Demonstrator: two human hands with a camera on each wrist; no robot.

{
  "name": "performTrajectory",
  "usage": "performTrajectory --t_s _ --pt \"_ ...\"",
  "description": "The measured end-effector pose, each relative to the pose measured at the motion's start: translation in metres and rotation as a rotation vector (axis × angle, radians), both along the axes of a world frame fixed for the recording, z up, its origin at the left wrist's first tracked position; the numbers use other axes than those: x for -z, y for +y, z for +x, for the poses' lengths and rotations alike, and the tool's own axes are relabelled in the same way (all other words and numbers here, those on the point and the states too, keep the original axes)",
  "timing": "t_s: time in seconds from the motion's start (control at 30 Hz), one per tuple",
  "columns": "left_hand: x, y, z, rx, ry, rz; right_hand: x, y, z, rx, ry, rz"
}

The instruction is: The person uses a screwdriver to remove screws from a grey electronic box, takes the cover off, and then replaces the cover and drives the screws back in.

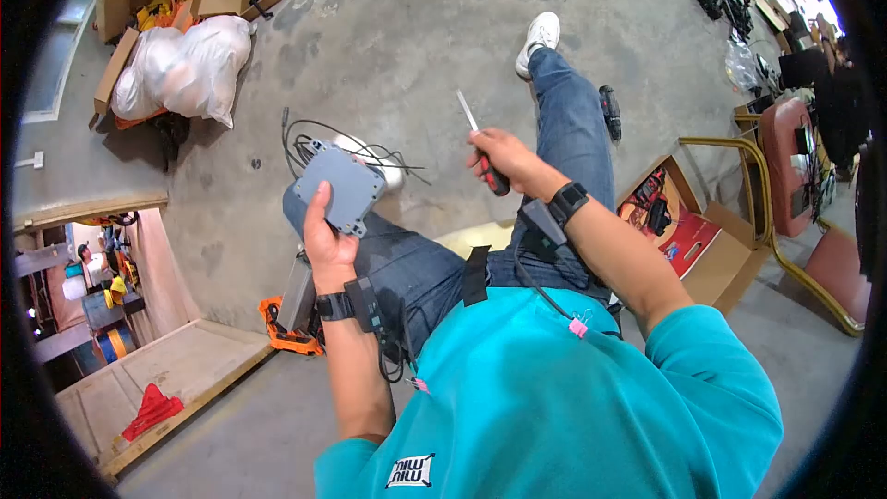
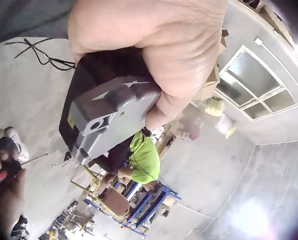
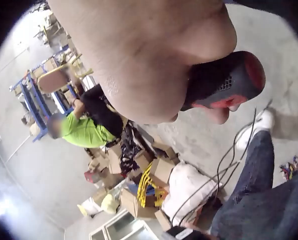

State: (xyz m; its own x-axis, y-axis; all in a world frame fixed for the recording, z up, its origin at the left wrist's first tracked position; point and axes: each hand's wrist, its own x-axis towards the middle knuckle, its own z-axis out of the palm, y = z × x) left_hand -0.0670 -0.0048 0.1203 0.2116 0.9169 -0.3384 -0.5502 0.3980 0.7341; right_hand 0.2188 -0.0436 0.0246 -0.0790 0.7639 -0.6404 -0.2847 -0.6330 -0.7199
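Note:
My left hand point(image 1: 328, 245) grips a flat grey enclosure box point(image 1: 344, 180) by its near edge, with the thumb lying along its broad face. The box has rounded corners and small lugs around its sides, and it is held above my bent left leg. In the left wrist view the side of the box point(image 2: 116, 112) shows a notched edge and a round hole. My right hand point(image 1: 510, 159) holds a screwdriver point(image 1: 496, 181) by its red and black handle, its bare shaft pointing up and away from me. The screwdriver tip is apart from the box.
Thin black cables point(image 1: 297, 140) loop beside the enclosure. A black tool point(image 1: 610, 113) lies on the floor beyond my right leg. To the right are an open cardboard box point(image 1: 725, 268) and a gold-framed chair point(image 1: 769, 194). A white bag point(image 1: 189, 69) sits far left; another person point(image 2: 145, 160) is across the room.

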Motion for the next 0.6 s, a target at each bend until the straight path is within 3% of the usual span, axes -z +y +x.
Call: performTrajectory --t_s 0.2,0.43,0.6 --pt "0.011 0.020 -0.011 0.013 -0.090 -0.041 -0.008 0.016 0.028 0.150 -0.112 -0.033" --pt "0.037 0.084 -0.019 -0.141 -0.111 -0.110 -0.038 0.069 0.050 0.278 -0.210 -0.122" --pt "0.028 0.146 -0.003 -0.143 -0.146 -0.006 -0.044 0.117 0.047 0.182 -0.256 -0.056"
